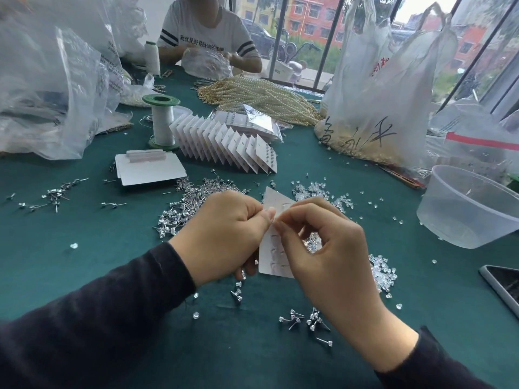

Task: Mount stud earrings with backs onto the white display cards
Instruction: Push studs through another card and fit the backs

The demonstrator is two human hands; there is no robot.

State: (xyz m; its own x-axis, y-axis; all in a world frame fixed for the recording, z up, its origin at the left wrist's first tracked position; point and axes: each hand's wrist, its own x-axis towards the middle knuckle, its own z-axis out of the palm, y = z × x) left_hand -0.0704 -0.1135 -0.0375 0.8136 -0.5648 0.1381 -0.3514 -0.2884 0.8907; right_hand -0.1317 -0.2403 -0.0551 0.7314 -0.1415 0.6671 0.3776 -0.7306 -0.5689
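Left hand (230,234) and right hand (331,248) pinch a thin white card (273,256) above the green felt worktop (112,248). Shiny metal studs (196,203) lie scattered, and a crinkly plastic bag (379,88) bears black handwritten characters.

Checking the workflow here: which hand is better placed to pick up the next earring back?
Probably the right hand: the left hand grips the card and steadies it, while the right only pinches at its face, and the clear backs lie on the table just beside it.
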